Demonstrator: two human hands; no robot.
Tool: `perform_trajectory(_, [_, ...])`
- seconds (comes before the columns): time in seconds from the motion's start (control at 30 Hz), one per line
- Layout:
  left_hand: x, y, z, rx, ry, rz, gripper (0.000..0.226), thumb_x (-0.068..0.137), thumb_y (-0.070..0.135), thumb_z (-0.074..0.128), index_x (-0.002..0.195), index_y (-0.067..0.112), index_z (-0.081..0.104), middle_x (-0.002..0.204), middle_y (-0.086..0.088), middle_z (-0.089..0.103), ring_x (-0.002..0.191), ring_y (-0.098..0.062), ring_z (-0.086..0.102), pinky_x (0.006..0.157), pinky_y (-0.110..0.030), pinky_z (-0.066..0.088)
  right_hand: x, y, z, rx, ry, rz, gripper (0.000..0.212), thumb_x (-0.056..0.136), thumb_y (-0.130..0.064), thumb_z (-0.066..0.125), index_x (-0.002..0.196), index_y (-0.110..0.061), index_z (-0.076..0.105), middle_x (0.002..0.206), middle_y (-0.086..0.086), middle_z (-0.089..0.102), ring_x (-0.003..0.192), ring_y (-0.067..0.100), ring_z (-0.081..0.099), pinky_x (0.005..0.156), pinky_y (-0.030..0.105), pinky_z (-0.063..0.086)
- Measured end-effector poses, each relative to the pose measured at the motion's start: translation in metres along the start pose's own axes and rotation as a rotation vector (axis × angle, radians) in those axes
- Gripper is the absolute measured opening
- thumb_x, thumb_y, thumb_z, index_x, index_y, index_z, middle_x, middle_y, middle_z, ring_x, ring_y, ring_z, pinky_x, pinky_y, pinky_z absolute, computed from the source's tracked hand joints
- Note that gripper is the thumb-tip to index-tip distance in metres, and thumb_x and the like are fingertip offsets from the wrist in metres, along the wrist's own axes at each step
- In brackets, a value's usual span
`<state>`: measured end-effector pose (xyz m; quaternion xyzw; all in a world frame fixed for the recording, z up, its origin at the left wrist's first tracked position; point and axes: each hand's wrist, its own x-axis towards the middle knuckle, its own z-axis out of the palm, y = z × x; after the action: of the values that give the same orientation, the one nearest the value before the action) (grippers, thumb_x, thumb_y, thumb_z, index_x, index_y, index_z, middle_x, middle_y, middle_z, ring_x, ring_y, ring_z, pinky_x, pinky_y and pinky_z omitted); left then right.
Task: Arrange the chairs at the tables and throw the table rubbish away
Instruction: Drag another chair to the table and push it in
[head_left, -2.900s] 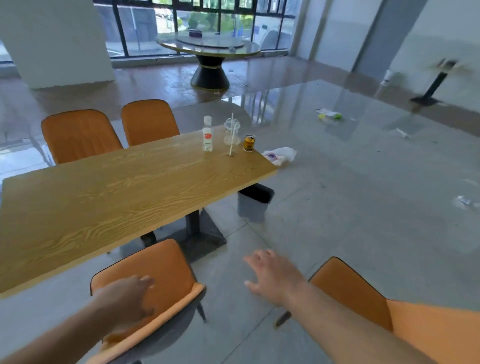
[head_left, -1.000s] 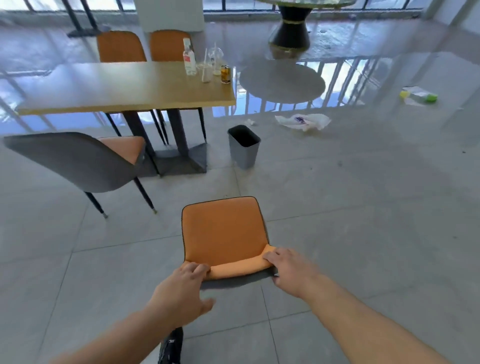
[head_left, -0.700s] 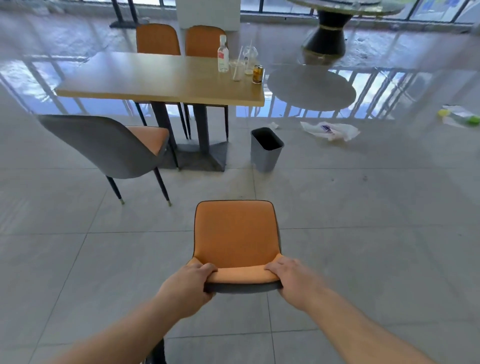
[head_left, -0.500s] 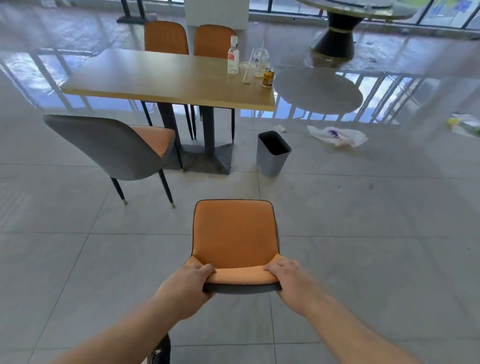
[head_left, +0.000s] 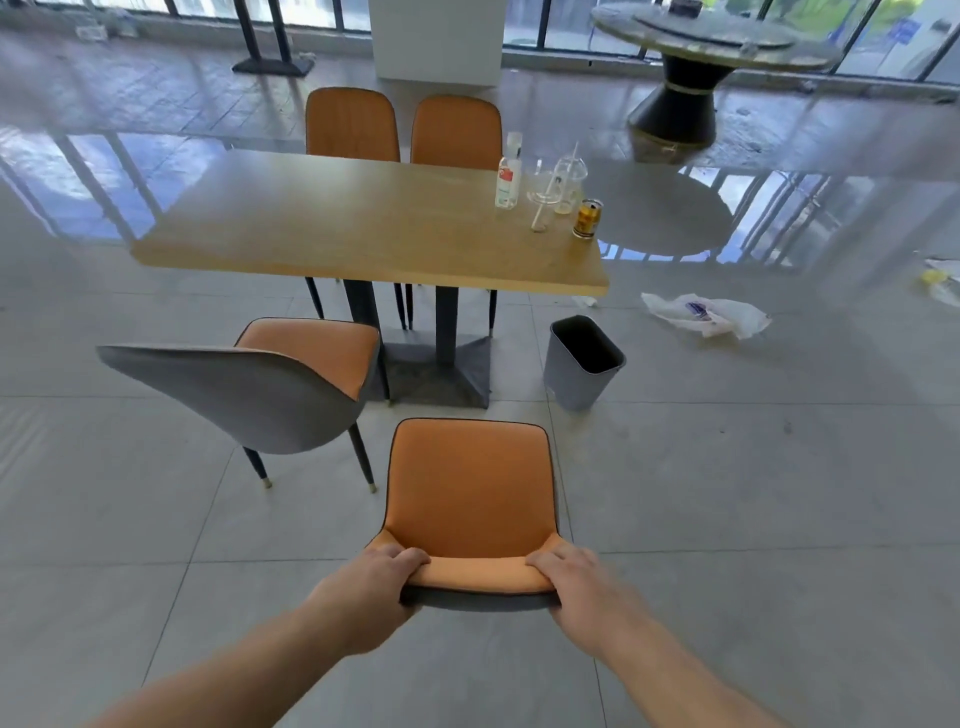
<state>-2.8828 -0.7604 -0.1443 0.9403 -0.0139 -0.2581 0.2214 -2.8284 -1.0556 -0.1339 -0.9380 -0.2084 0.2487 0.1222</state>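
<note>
An orange chair (head_left: 470, 488) stands right in front of me, its seat facing the wooden table (head_left: 332, 228). My left hand (head_left: 371, 587) grips the left end of its backrest top and my right hand (head_left: 576, 579) grips the right end. A second orange chair with a grey back (head_left: 260, 384) stands to the left, turned partly sideways at the table's near side. Two more orange chairs (head_left: 353, 124) sit at the far side. On the table's right end stand a clear bottle (head_left: 508, 179), plastic cups with straws (head_left: 563, 184) and a can (head_left: 587, 218).
A grey bin (head_left: 582, 364) stands on the floor right of the table base. A crumpled white plastic bag (head_left: 706, 314) lies beyond it, with more litter (head_left: 940, 275) at the far right. A round table (head_left: 691, 31) and a white pillar (head_left: 436, 41) are at the back.
I turned from the table to this chair and took hold of its backrest with both hands. Over the last second the chair and I moved closer to the table.
</note>
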Motion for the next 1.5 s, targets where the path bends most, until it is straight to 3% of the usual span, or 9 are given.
perform_trajectory(0.33, [0.132, -0.037, -0.101, 0.034, 0.087, -0.04, 0.04, 0.091, 0.043, 0.062, 0.126, 0.053, 0.045, 0.109, 0.024, 0.051, 0.095, -0.006, 0.049, 0.08, -0.024, 0.041, 0.148, 0.0, -0.087, -0.005, 0.064, -0.03, 0.055, 0.096, -0.008, 0.049, 0.141, -0.039, 0.049, 0.127, -0.009, 0.051, 0.117, 0.018, 0.046, 0.091, 0.039, 0.05])
perform_trajectory(0.73, [0.258, -0.051, -0.17, -0.008, 0.095, -0.122, 0.05, 0.095, 0.029, 0.058, 0.135, 0.052, 0.041, 0.134, 0.017, 0.047, 0.122, -0.012, 0.041, 0.104, -0.036, 0.043, 0.295, 0.034, -0.164, -0.065, -0.046, -0.054, 0.053, 0.098, -0.013, 0.05, 0.145, -0.037, 0.045, 0.135, -0.006, 0.052, 0.128, 0.022, 0.043, 0.096, 0.041, 0.049])
perform_trajectory(0.9, [0.296, -0.06, -0.197, 0.006, 0.107, -0.115, 0.054, 0.095, 0.026, 0.059, 0.138, 0.051, 0.039, 0.138, 0.017, 0.044, 0.129, -0.014, 0.038, 0.107, -0.037, 0.041, 0.338, 0.035, -0.176, -0.044, 0.047, -0.039, 0.053, 0.098, -0.012, 0.052, 0.146, -0.034, 0.048, 0.138, -0.006, 0.053, 0.127, 0.02, 0.042, 0.1, 0.038, 0.048])
perform_trajectory(1.0, [0.309, -0.05, -0.206, 0.011, 0.009, -0.067, 0.053, 0.093, 0.037, 0.063, 0.137, 0.053, 0.038, 0.14, 0.016, 0.045, 0.126, -0.014, 0.043, 0.107, -0.039, 0.042, 0.347, 0.051, -0.188, -0.09, -0.008, 0.002, 0.056, 0.095, -0.012, 0.055, 0.145, -0.036, 0.048, 0.14, -0.007, 0.052, 0.13, 0.02, 0.041, 0.104, 0.043, 0.045])
perform_trajectory(1.1, [0.311, -0.049, -0.208, 0.043, -0.164, -0.021, 0.06, 0.088, 0.044, 0.067, 0.138, 0.051, 0.035, 0.142, 0.014, 0.044, 0.123, -0.014, 0.045, 0.102, -0.038, 0.045, 0.339, 0.05, -0.185, -0.185, -0.107, 0.098, 0.057, 0.092, -0.029, 0.063, 0.145, -0.038, 0.045, 0.144, -0.007, 0.048, 0.136, 0.021, 0.039, 0.114, 0.062, 0.033])
perform_trajectory(1.2, [0.301, -0.078, -0.225, 0.194, -0.169, 0.001, 0.065, 0.085, 0.05, 0.068, 0.14, 0.046, 0.034, 0.143, 0.01, 0.044, 0.125, -0.017, 0.044, 0.1, -0.038, 0.043, 0.335, 0.022, -0.177, -0.26, -0.128, 0.138, 0.061, 0.082, -0.055, 0.061, 0.139, -0.038, 0.044, 0.136, -0.009, 0.05, 0.13, 0.022, 0.042, 0.114, 0.069, 0.02])
perform_trajectory(1.3, [0.28, -0.132, -0.252, 0.301, -0.064, -0.066, 0.068, 0.085, 0.053, 0.068, 0.144, 0.041, 0.036, 0.145, 0.011, 0.044, 0.129, -0.016, 0.044, 0.105, -0.036, 0.04, 0.343, -0.023, -0.166, -0.284, -0.134, 0.062, 0.057, 0.082, -0.056, 0.06, 0.133, -0.035, 0.045, 0.129, -0.006, 0.053, 0.125, 0.024, 0.046, 0.117, 0.067, 0.01])
perform_trajectory(1.4, [0.244, -0.202, -0.277, 0.351, 0.006, -0.217, 0.062, 0.084, 0.054, 0.065, 0.139, 0.039, 0.039, 0.137, 0.012, 0.046, 0.123, -0.014, 0.047, 0.099, -0.031, 0.043, 0.359, -0.078, -0.156, -0.275, -0.167, -0.023, 0.045, 0.09, -0.041, 0.061, 0.131, -0.026, 0.047, 0.128, 0.002, 0.055, 0.123, 0.03, 0.049, 0.114, 0.059, 0.023])
perform_trajectory(1.5, [0.2, -0.268, -0.287, 0.305, 0.034, -0.313, 0.051, 0.08, 0.056, 0.061, 0.127, 0.043, 0.044, 0.128, 0.016, 0.051, 0.115, -0.01, 0.051, 0.087, -0.028, 0.045, 0.373, -0.122, -0.144, -0.335, -0.129, -0.062, 0.029, 0.095, -0.021, 0.051, 0.124, -0.022, 0.051, 0.123, 0.007, 0.059, 0.116, 0.033, 0.054, 0.096, 0.047, 0.037])
